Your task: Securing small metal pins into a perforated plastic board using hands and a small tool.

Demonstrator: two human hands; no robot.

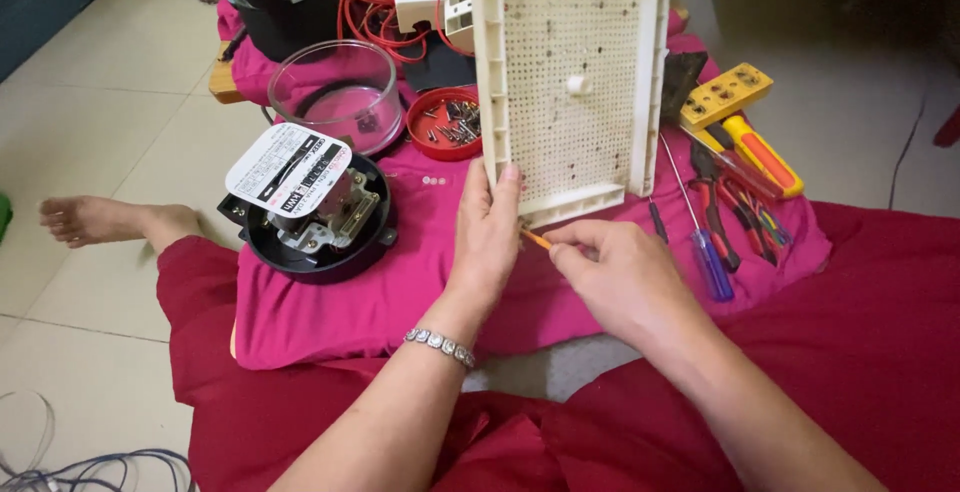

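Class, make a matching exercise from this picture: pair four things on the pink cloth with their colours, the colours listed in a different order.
Things:
1. Perforated panel held by the left hand
2. Dish of screws
3. Screwdriver handle beside the pliers
4. Round meter base

Colours:
A. Black
B. Blue
C. Cream white
D. Red

Pairs: 1-C, 2-D, 3-B, 4-A

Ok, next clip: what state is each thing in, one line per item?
White perforated panel: stood upright on the pink cloth, steadied by the left hand.
Right hand: fingers pinching a thin orange tool at the panel's lower edge.
Electric meter: opened, mechanism exposed.
Clear cover: off, set beside the meter.
Red lid: holds loose screws.
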